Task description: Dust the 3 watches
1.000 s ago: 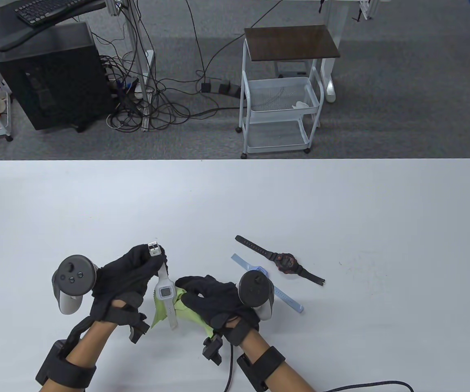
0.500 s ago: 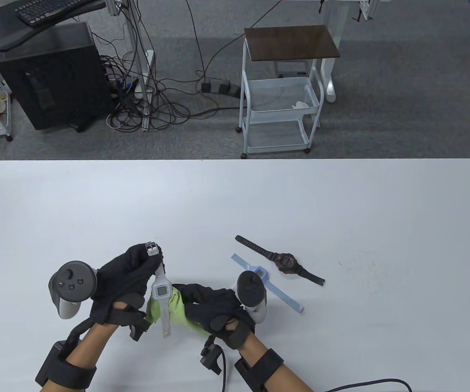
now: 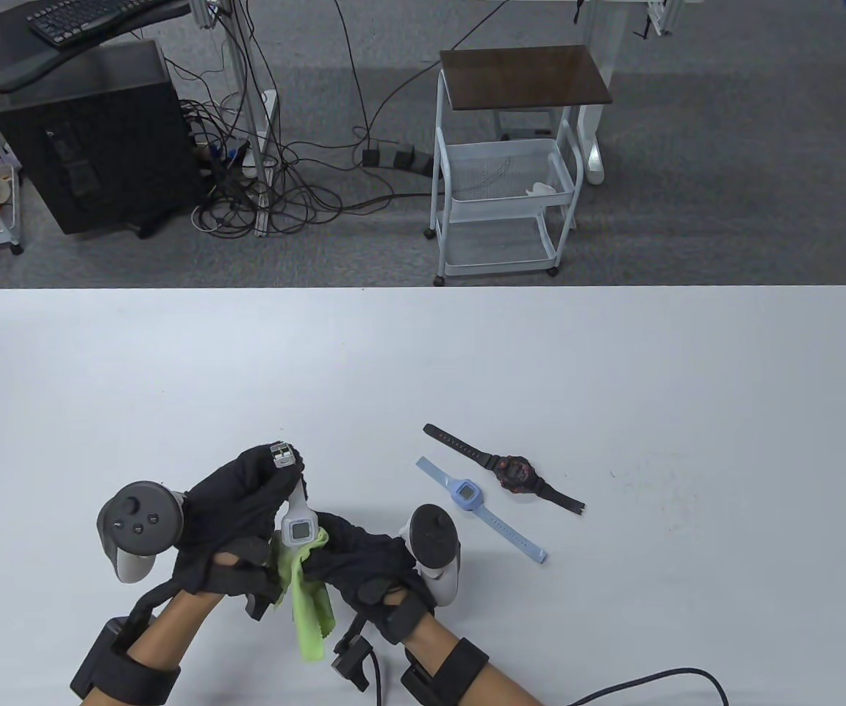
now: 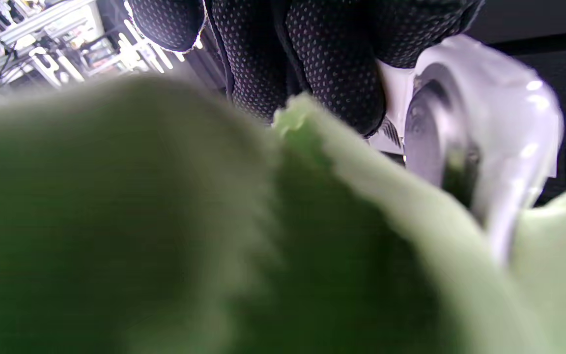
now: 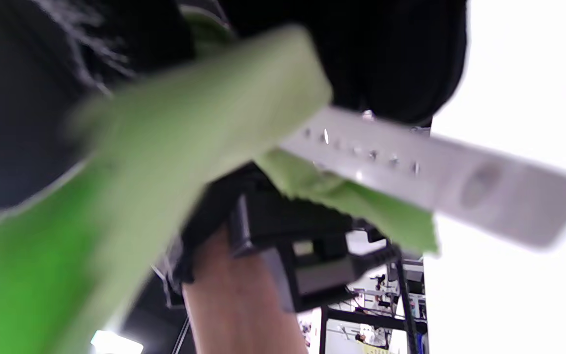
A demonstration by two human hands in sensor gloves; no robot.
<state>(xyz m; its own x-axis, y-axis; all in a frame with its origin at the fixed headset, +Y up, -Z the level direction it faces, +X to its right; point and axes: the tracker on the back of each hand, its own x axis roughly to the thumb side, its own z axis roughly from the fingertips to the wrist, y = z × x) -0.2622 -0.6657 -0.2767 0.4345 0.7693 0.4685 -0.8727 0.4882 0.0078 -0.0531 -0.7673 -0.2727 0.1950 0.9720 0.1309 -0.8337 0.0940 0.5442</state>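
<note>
Green microfibre, a small lime-coloured cleaning cloth (image 3: 309,588), is bunched in the right hand (image 3: 364,562), whose fingers curl round it and press it against the lower strap of a white plastic digital watch with a square face (image 3: 298,526). The left hand (image 3: 235,507) holds that watch above the white table (image 3: 614,368), its fingers pinching the upper strap just under the metal buckle (image 3: 281,454) so the watch hangs face up between the two hands. In the right wrist view the perforated white strap sticks out from the folds of the cloth; in the left wrist view the cloth covers most of the frame, with the watch case beside the gloved fingertips (image 4: 347,73). Two more watches lie flat on the table to the right, near each other but apart: a pale blue watch with a slim strap (image 3: 467,493) and a black watch with a round reddish face (image 3: 514,472). Judging by this layout, the white watch is being dusted now, probably along its strap. The pictures cannot show whether the blue and black watches have been wiped; if they have not, most of the task remains.
</note>
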